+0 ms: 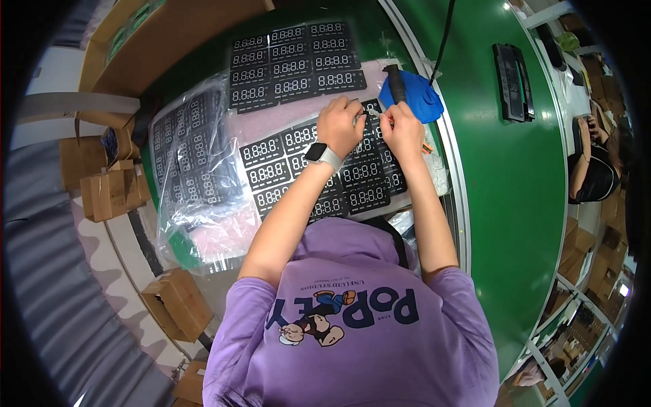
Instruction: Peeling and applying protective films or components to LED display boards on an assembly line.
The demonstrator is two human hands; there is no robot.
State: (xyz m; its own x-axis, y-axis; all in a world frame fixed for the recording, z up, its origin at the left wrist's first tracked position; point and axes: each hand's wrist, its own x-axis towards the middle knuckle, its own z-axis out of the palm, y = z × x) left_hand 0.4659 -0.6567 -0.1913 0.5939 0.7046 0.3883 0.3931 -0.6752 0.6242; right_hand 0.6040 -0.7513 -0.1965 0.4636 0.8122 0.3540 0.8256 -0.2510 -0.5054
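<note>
My left hand (341,127), with a watch (316,152) on its wrist, rests over a black sheet of digit display panels (268,173). Its fingers are curled in toward the sheet's far edge; what they grip is hidden. Close on its right, my right hand (404,133) is closed around a slim tool (374,117) with a silver tip. An orange end shows beside the wrist, seemingly the same tool. The tip lies between both hands, over the panels. Just beyond the right hand, a black handle (397,87) lies against a blue cloth-like bundle (424,97).
More display panel sheets (291,64) lie at the far side on pink foam (288,121). At left, another stack (190,152) sits under clear plastic. A metal rail (456,197) borders the green surface (502,258), which carries a black frame (513,83). Another person (597,169) sits far right.
</note>
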